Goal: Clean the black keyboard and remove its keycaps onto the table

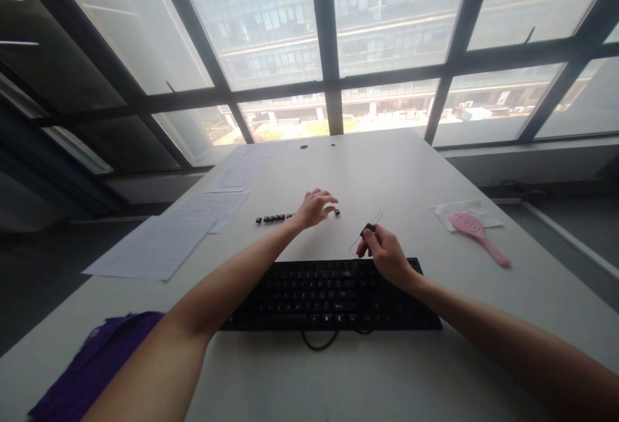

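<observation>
Hands at work over a white desk, seen from above. At ctr. we see the L hand, palm down, fingers loosely bent, w/ thumb & index finger parted; its tips are just beside a lone black keycap, & we can't tell whether they touch it. To the left of this hand, partly behind it, we note a row of black keycaps running approx. L–R. The R hand, nearer & to the right, is closed on a wire tool, gripping its black part btwn thumb & fingers; thin wire sticks out both far & near. This hand is above the far right part of a black kbd, which lies across the near ctr. of the desk, w/ its cable looping out on the near side. At right we find a pink brush, partly on a white packet; at left, sev. printed papers; near left, a purple cloth, partly hidden by the L forearm. Far side: lg. windows.
</observation>
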The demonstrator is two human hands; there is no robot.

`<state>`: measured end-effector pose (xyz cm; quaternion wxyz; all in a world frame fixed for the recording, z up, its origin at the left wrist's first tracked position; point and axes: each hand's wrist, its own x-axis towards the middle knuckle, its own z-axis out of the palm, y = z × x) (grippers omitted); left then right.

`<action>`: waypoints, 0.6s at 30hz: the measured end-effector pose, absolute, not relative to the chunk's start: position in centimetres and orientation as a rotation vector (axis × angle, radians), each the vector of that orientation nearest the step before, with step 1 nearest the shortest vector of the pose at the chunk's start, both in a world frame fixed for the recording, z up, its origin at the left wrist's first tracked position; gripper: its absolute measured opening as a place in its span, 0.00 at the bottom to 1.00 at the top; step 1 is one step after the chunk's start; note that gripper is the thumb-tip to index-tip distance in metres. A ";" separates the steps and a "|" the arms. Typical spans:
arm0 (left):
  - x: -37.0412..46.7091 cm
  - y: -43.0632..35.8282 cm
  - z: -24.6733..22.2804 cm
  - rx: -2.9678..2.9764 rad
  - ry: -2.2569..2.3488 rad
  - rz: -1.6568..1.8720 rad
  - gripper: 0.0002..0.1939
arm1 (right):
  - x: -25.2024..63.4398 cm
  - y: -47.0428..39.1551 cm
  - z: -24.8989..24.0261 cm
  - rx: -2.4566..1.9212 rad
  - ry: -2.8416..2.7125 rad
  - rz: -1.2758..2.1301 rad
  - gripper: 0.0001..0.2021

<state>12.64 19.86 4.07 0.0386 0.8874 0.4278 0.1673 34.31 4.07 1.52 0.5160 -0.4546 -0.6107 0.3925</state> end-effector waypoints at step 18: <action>13.6 21.4 3.0 2.657 1.275 0.252 0.20 | 34.3 3.9 2.0 -1.066 -1.484 0.955 0.20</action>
